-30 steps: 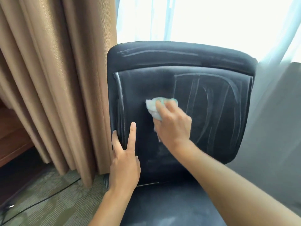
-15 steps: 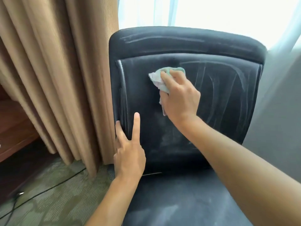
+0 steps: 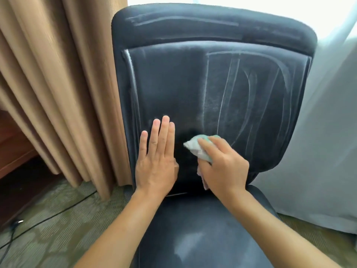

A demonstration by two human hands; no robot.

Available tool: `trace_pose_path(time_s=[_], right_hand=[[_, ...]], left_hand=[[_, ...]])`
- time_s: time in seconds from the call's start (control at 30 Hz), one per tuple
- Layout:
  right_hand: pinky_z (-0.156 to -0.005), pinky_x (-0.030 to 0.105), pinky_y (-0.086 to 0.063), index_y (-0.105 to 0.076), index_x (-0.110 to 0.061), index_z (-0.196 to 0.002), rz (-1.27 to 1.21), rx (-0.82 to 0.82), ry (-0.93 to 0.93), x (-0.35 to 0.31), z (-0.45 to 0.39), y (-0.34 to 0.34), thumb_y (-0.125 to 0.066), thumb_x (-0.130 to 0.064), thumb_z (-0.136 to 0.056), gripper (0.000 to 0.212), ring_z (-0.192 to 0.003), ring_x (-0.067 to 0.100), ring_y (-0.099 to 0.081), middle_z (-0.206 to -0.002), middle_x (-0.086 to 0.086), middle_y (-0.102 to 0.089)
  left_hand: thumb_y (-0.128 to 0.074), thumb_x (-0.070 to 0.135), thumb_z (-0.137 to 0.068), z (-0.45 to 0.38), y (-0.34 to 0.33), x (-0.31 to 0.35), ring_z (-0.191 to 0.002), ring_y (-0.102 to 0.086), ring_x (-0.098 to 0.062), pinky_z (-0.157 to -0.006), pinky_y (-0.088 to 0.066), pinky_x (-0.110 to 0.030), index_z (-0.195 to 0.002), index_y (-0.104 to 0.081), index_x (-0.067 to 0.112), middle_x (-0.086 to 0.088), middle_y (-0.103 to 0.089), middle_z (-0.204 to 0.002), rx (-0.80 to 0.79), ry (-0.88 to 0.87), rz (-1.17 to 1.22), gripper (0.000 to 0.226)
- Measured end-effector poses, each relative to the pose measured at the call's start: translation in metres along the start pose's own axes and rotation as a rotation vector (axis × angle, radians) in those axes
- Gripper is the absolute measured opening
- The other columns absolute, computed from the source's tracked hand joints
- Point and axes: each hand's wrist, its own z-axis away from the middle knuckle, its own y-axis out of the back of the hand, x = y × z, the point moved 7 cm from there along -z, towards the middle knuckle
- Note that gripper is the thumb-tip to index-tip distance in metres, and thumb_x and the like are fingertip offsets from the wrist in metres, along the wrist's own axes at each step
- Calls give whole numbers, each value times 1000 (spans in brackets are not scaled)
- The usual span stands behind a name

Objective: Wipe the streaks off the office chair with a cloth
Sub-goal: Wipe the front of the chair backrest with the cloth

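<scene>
A black office chair (image 3: 193,89) faces me, its backrest filling the middle of the head view. White streaks (image 3: 251,89) cover the right half of the backrest and the top band. The left half looks darker and cleaner. My right hand (image 3: 222,167) grips a crumpled white and green cloth (image 3: 195,147) and presses it on the lower middle of the backrest. My left hand (image 3: 157,161) lies flat on the lower left of the backrest, fingers straight and together.
Tan curtains (image 3: 63,84) hang close on the left of the chair. A pale sheer curtain (image 3: 328,142) hangs on the right. A dark cable (image 3: 58,213) runs across the patterned carpet at lower left. Dark wooden furniture (image 3: 13,151) stands behind the tan curtains.
My right hand has dragged the cloth down from the upper middle of the backrest to its lower middle. My left hand has shifted from gripping the left edge to lying flat on the backrest.
</scene>
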Motion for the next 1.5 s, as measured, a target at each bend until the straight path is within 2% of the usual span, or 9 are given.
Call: trace_pose_path(time_s=[0.17, 0.3, 0.6, 0.83, 1.0, 1.1, 1.23, 1.4, 1.5], right_hand=[[-50, 28, -46, -74, -23, -106, 32, 202, 124, -35, -67, 11, -64, -16, -85, 25, -78, 22, -65, -113, -5, -70], [-54, 31, -54, -76, -17, -119, 1, 282, 118, -29, -47, -32, -81, -6, -77, 44, -81, 26, -69, -121, 3, -72], [-40, 29, -46, -76, -20, -111, 89, -120, 142, 32, 59, -77, -89, -6, -65, 51, -68, 22, -64, -105, -3, -69], [-45, 24, -38, -73, -24, -107, -2, -18, 147, 8, 32, -37, -61, -15, -83, 28, -69, 21, -59, -113, -5, -67], [-43, 26, -39, -72, -20, -112, 11, -88, 235, 2, 42, -65, -75, -11, -71, 42, -70, 25, -63, -119, 5, -65], [-44, 23, -27, -68, -20, -102, 101, -191, 25, 62, 49, -76, -76, -7, -68, 38, -63, 26, -57, -109, 5, -58], [-54, 33, -38, -60, -14, -114, 156, -131, -522, 164, 65, -46, -73, -22, -87, 31, -70, 35, -61, -116, 10, -49], [-67, 37, -36, -49, -10, -117, -129, -38, -884, 148, 68, -71, -64, -28, -94, 33, -89, 44, -61, -120, 13, -45], [-74, 44, -51, -49, -20, -112, -380, -269, -688, 71, 73, -107, -57, -31, -95, 21, -88, 36, -64, -115, -1, -45]], left_hand=[[-51, 54, -96, -2, -10, 4, -158, 26, -28, -128, 15, -49, -163, 18, 5, -13, 29, -170, -7, 23, -115, 108], [-54, 54, -95, -1, -6, 0, -161, 12, -27, -130, 8, -47, -165, 7, 4, -12, 17, -174, 56, -4, -126, 106], [-57, 69, -92, -2, -10, 2, -160, 16, -31, -129, 10, -52, -165, 12, 7, -13, 16, -174, 36, 0, -144, 118], [-59, 58, -95, -1, -10, 4, -159, 22, -31, -128, 12, -53, -164, 14, 7, -12, 22, -173, 15, 9, -157, 113], [-62, 40, -98, -1, -11, 2, -157, 26, -29, -127, 13, -53, -165, 14, 9, -11, 21, -173, 22, 26, -129, 106], [-65, 60, -91, -4, -9, 4, -160, 16, -31, -126, 18, -51, -165, 15, 9, -12, 19, -173, 2, 24, -120, 120], [-67, 61, -90, -3, -8, 6, -160, 17, -31, -124, 21, -50, -165, 14, 9, -12, 17, -174, 3, 29, -92, 121], [-71, 56, -89, -3, -6, 11, -160, 16, -34, -124, 19, -55, -164, 13, 6, -14, 17, -173, -3, 44, -82, 124], [-73, 52, -89, -3, -7, 12, -160, 15, -35, -123, 20, -55, -164, 12, 6, -15, 15, -173, 8, 49, -79, 123]])
